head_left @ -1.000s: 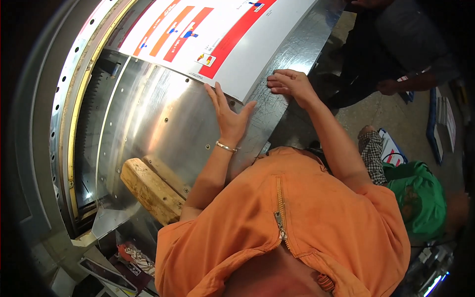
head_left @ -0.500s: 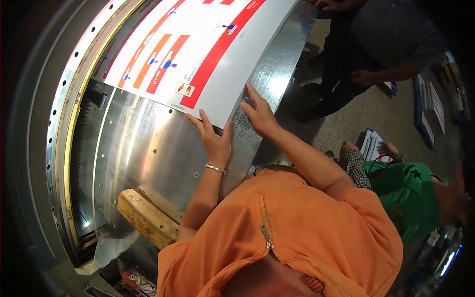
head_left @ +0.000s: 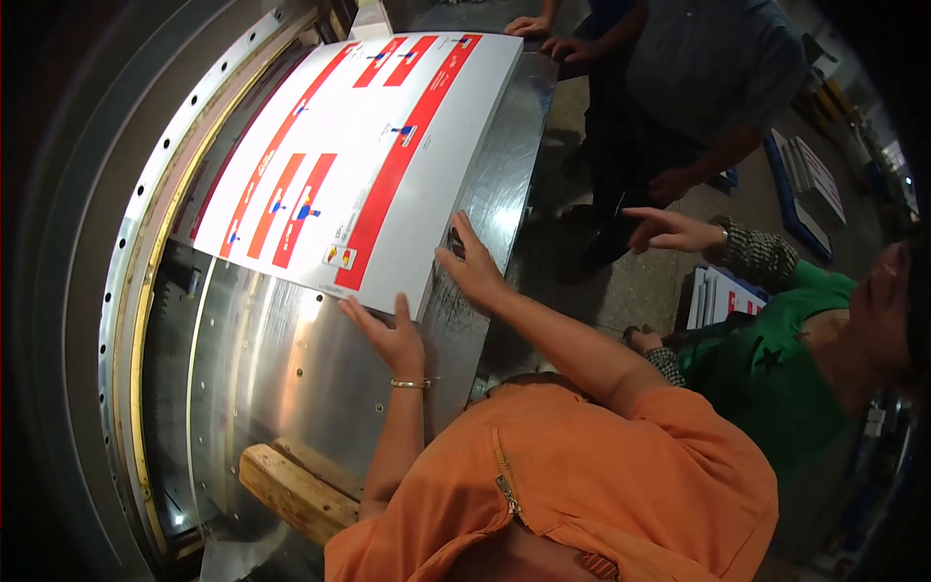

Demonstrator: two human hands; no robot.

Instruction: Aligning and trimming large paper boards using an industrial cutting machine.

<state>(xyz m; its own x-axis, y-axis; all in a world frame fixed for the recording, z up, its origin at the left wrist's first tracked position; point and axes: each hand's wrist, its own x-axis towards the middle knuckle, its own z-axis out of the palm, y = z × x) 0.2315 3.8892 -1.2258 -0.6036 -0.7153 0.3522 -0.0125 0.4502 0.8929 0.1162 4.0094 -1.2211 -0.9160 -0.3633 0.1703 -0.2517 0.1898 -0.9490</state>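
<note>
A thick stack of large white printed sheets with red bands and small blue figures lies on a metal machine table. At the near edge of the stack, close to its corner, my left hand has its fingers spread and the fingertips against the paper. My right hand rests along the right side of the stack, fingers stretched and apart. Neither hand grips anything. A bracelet sits on my left wrist.
A wooden block lies on the table near me. A slotted machine frame curves along the left. Across the table stands a person in dark clothes; a person in green stands at right. More sheet stacks lie beyond.
My view has shifted, so the stack sits lower and its far end shows. My hands stay at the same corner. The person in green has raised an arm, pointing toward the table.
</note>
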